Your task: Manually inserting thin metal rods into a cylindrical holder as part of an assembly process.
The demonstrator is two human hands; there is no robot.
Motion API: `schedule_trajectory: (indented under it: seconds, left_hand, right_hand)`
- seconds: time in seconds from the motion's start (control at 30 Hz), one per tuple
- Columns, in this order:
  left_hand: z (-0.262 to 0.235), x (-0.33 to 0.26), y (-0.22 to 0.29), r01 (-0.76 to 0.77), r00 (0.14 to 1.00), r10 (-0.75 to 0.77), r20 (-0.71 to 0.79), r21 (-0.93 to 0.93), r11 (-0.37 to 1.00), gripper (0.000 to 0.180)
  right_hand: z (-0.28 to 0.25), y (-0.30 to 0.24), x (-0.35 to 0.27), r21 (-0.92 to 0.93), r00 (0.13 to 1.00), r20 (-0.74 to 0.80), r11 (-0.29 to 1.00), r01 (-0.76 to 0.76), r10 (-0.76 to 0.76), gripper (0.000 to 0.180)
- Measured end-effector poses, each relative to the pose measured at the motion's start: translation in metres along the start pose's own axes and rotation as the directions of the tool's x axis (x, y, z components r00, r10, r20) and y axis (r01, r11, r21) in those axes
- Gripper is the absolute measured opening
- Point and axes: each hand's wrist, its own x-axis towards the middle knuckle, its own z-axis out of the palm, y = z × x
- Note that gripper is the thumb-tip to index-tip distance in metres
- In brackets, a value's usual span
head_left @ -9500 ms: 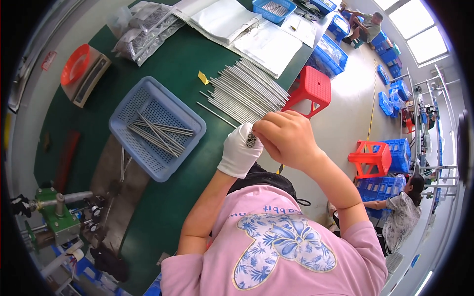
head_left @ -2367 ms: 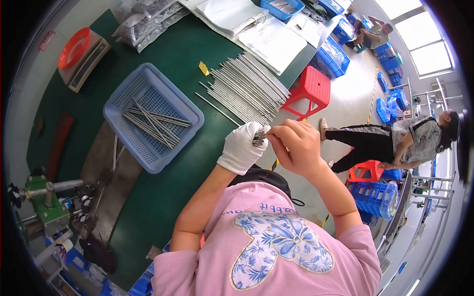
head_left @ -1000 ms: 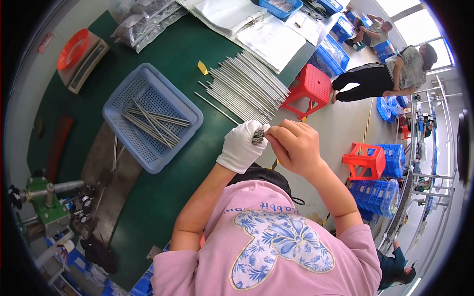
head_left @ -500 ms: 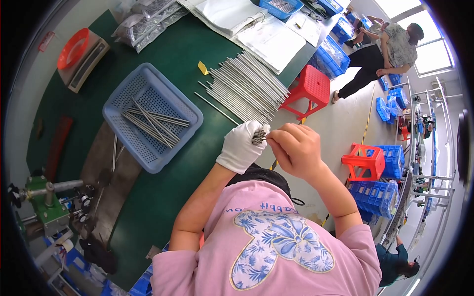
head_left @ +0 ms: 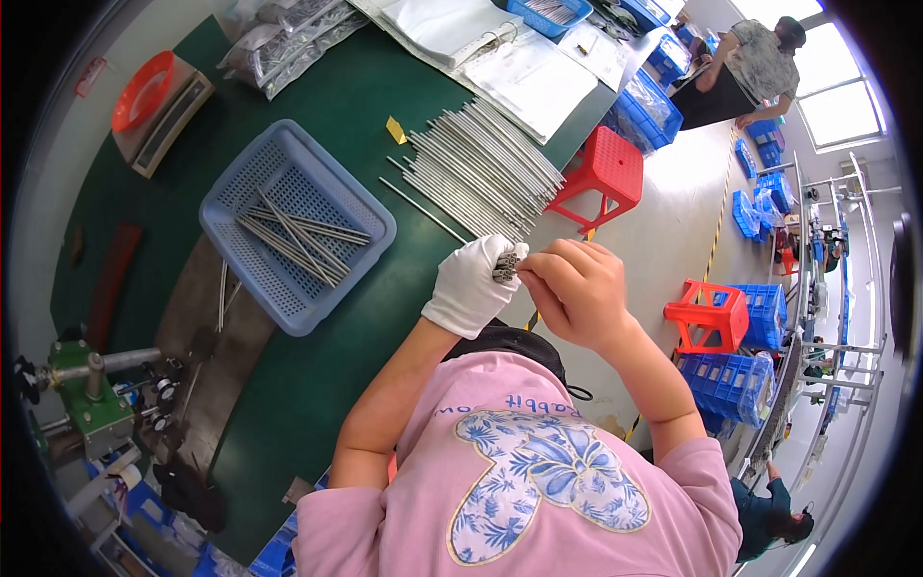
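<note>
My left hand (head_left: 467,288), in a white glove, is closed around a bundle of thin metal rods (head_left: 506,266), whose ends point toward my other hand. Bare and pinched, my right hand (head_left: 580,291) is at those rod ends; whatever its fingertips hold is too small to make out. Just beyond my hands, a row of metal rods (head_left: 481,173) lies side by side on the green table (head_left: 327,106). One rod (head_left: 423,209) lies a little apart from the row. To the left, a blue-grey perforated basket (head_left: 361,207) holds several more rods (head_left: 303,240).
An open ring binder (head_left: 529,82) and plastic bags (head_left: 288,48) lie at the table's far side. An orange dish (head_left: 142,91) sits on a scale at far left, above a green machine (head_left: 91,394). Red stools (head_left: 611,168) and blue crates (head_left: 726,385) stand right. A co-worker (head_left: 755,62) is far right.
My hands have barely shifted and stay together at the rod ends. In the background the co-worker at the upper right has moved farther off and changed posture.
</note>
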Motion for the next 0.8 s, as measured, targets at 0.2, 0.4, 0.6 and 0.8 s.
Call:
schedule_trajectory:
  seconds: [0.2, 0.4, 0.6, 0.8]
  left_hand:
    - [-0.0018, -0.0002, 0.0016, 0.017, 1.000, -0.016, 0.018, -0.005, 1.000, 0.017]
    - [-0.0002, -0.0004, -0.0006, 0.030, 0.999, -0.029, 0.026, -0.008, 1.000, 0.018]
    - [0.0019, -0.0005, -0.0026, 0.025, 0.999, -0.025, 0.020, 0.021, 0.999, 0.019]
    - [0.0008, -0.0006, -0.0033, 0.035, 0.998, -0.035, 0.049, 0.013, 0.999, 0.020]
  right_hand:
    - [0.0041, 0.0017, -0.0014, 0.028, 1.000, 0.004, 0.999, 0.017, -0.017, 0.009]
    - [0.0047, 0.0035, 0.0005, 0.012, 0.999, 0.038, 0.999, 0.034, -0.035, 0.010]
    - [0.0046, 0.0009, 0.0014, 0.029, 1.000, -0.008, 1.000, 0.004, -0.003, 0.008]
    - [0.0038, -0.0014, 0.0023, 0.010, 1.000, 0.024, 1.000, 0.019, -0.020, 0.008]
